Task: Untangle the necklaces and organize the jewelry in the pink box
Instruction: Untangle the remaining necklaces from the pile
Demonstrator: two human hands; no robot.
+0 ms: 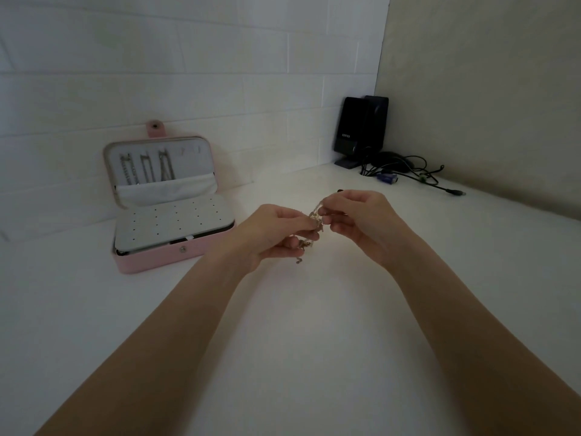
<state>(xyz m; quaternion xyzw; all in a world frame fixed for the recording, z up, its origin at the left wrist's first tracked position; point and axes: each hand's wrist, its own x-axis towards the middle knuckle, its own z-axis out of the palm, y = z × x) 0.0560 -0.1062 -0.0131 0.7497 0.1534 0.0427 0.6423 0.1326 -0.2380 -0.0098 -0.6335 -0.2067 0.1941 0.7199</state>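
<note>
Three chains [146, 167] already hang in the lid of your pink box [163, 256], which sits open on the tabletop [314, 357] to your left, propped against the tiled wall [188, 73]. Perforated earring panel [176, 221] looks bare, tiny bits at the lid's upper right too small to tell. Your left hand [276, 236] pinches the tangled necklaces [309, 234], with a loose end dangling below the fingers. Your right hand [355, 221] pinches the upper part of the same tangle, both held above the tabletop, well apart from the box. Judging by that, roughly partway: this clump not yet separated, then hanging and closing left. Speakers [361, 130] and cables [408, 171] sit in the far corner.
</note>
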